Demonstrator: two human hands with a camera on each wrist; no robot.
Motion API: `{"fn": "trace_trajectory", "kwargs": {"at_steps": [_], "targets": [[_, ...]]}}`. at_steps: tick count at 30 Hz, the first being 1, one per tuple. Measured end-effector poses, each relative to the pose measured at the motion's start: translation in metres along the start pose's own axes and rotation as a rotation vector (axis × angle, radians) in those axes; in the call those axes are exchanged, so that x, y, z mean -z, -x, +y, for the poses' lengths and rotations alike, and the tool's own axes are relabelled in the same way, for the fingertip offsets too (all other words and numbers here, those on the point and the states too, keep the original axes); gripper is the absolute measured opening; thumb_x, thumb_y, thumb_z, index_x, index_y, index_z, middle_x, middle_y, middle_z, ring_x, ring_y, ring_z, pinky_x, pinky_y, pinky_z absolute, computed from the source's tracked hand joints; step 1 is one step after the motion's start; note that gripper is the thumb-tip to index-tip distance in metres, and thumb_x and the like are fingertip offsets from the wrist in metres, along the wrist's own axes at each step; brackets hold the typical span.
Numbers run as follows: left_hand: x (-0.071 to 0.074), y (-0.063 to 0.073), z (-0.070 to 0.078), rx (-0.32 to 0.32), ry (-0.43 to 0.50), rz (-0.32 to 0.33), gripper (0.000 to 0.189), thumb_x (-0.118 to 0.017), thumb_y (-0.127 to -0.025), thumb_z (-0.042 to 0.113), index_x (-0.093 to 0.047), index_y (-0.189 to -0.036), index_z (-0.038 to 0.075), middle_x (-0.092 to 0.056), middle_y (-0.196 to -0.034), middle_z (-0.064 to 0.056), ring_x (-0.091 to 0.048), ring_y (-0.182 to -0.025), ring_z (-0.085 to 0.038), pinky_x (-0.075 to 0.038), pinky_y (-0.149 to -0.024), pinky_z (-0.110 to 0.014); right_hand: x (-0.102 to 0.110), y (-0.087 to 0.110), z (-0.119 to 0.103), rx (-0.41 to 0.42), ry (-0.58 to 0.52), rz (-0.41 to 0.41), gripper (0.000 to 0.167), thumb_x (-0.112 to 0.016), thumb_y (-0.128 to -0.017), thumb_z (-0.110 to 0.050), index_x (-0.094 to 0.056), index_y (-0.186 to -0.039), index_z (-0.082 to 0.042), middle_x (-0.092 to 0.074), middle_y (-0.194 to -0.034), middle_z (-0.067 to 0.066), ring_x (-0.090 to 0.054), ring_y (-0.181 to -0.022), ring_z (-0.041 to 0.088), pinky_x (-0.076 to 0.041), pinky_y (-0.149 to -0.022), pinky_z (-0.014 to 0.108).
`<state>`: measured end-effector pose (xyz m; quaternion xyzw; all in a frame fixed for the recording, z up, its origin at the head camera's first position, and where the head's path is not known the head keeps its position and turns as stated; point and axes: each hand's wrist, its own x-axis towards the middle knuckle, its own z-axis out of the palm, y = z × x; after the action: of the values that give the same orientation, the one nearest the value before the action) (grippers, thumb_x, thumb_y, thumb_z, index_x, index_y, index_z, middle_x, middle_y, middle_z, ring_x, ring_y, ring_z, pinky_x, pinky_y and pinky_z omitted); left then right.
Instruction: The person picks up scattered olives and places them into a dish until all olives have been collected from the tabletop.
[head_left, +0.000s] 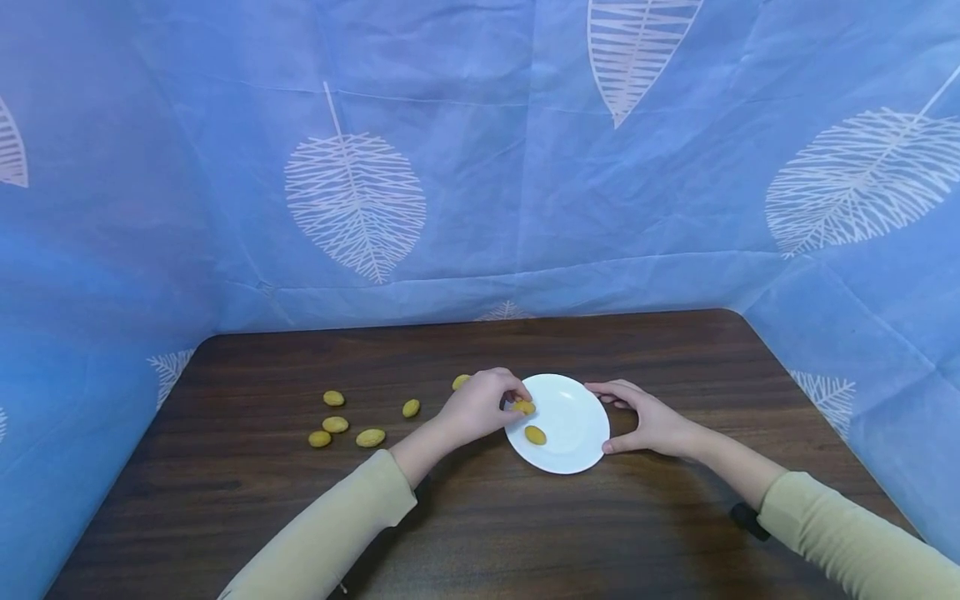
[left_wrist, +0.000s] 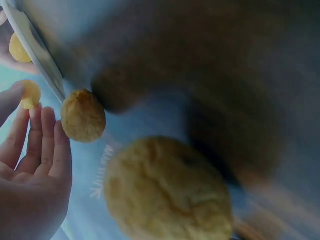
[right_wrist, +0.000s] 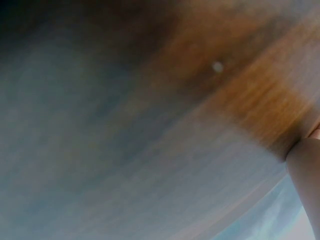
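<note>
Five yellow fruits (head_left: 371, 437) lie on the desk (head_left: 210, 467) left of the plate (head_left: 573, 421), a sixth fruit (head_left: 460, 382) nearer it. The left hand (head_left: 477, 406) pinches another fruit (head_left: 528, 408) at the plate's left edge; one fruit (head_left: 535, 435) rests on the plate. The right hand (head_left: 651, 423), thumb and fingers spread, holds the plate's right rim.

White plate (head_left: 568, 427), yellow pieces (head_left: 536, 435), white-leaf-patterned blue cloth (head_left: 487, 192)
</note>
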<state>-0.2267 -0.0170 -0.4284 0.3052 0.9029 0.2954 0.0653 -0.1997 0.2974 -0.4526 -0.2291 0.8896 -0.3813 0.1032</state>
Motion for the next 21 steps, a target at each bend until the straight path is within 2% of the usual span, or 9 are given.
{"fn": "trace_trajectory", "kwargs": {"at_steps": [8,16,21], "targets": [[-0.0046,-0.002,0.0012,0.003,-0.032,-0.048,0.018,-0.083,-0.093,0.013,-0.082,-0.112,0.014,-0.076,-0.109,0.001,-0.066,-0.096,-0.012,-0.056,-0.085,-0.021,0.0006,0.0005,0.0003,0.007,0.001,-0.005,0.086,-0.094,-0.082,-0.023,-0.052,-0.153,-0.003,-0.057,-0.147,0.018,-0.055,-0.127,0.021,-0.049,-0.107,0.023],[-0.007,-0.0012,0.0019,-0.025,-0.086,-0.034,0.017,-0.084,-0.093,0.011,-0.083,-0.11,0.014,-0.078,-0.107,0.002,-0.068,-0.095,-0.009,-0.058,-0.088,-0.02,0.0008,-0.0005,0.0002,0.008,0.011,-0.004,0.086,-0.094,-0.081,-0.023,-0.052,-0.153,-0.003,-0.058,-0.146,0.017,-0.056,-0.127,0.026,-0.049,-0.108,0.024],[-0.0078,-0.0005,0.001,-0.02,-0.085,-0.035,0.017,-0.084,-0.092,0.012,-0.083,-0.11,0.014,-0.077,-0.106,0.002,-0.069,-0.097,-0.01,-0.058,-0.09,-0.021,-0.0006,-0.001,0.002,0.004,0.014,-0.003,0.086,-0.095,-0.081,-0.025,-0.052,-0.153,-0.004,-0.058,-0.147,0.017,-0.056,-0.127,0.03,-0.05,-0.108,0.024]]}}
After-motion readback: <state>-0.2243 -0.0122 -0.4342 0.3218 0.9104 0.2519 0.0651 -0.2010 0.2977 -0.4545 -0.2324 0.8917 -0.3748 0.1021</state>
